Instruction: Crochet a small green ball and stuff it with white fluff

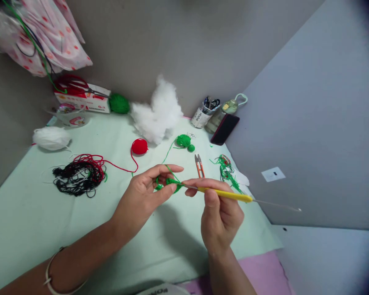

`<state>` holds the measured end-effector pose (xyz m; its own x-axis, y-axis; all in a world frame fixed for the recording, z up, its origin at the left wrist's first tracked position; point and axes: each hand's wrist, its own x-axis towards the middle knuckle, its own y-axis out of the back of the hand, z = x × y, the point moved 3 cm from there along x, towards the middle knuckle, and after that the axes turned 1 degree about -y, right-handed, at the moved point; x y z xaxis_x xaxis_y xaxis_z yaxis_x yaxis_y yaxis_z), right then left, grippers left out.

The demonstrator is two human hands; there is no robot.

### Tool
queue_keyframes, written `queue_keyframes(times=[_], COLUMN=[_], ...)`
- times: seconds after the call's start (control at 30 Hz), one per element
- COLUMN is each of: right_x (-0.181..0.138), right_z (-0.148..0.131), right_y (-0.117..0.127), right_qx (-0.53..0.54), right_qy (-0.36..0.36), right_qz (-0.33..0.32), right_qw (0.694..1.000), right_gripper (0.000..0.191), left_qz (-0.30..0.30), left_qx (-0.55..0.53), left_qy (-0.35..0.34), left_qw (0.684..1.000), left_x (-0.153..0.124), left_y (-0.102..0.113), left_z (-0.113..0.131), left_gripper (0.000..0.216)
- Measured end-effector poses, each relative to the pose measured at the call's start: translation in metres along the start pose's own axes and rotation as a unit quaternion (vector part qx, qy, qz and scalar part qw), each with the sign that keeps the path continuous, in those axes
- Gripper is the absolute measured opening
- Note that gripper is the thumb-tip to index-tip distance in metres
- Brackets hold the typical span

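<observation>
My left hand [147,190] pinches a small piece of green crochet work [174,185] between thumb and fingers, with green yarn running over its raised index finger. In my right hand [223,217] is a crochet hook [230,194] with a yellow handle, held like a pen. The hook's left tip meets the green piece; its other metal end points right, into free air. From the work the strand leads up to a green yarn ball [183,141], beside which lies a small round green piece [191,148]. Most of the crochet work is hidden by my fingers.
Thread snips [199,166] lie just beyond my hands. Around them are a red yarn ball [139,146], tangled black yarn [76,178], white stuffing [158,110], green yarn scraps [226,168], a phone [224,129], a pen cup [202,115] and white yarn [51,138]. Walls bound the table.
</observation>
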<state>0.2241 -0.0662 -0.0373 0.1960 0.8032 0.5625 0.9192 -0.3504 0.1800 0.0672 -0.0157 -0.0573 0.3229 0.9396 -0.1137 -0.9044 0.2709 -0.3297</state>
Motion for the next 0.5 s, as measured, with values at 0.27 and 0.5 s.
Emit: queue_keyframes(times=[0.27, 0.5], right_x=[0.000, -0.008], right_z=[0.004, 0.014], right_y=[-0.008, -0.016], right_qx=[-0.064, -0.234], right_qy=[0.102, 0.278], right_qz=[-0.051, -0.025], right_qw=[0.991, 0.931], right_gripper=[0.037, 0.043], left_qz=[0.022, -0.011], left_qx=[0.018, -0.158], left_qy=[-0.007, 0.094], left_qw=[1.000, 0.983], left_x=[0.001, -0.008], left_y=[-0.001, -0.009], left_z=[0.004, -0.005], left_gripper=[0.024, 0.045])
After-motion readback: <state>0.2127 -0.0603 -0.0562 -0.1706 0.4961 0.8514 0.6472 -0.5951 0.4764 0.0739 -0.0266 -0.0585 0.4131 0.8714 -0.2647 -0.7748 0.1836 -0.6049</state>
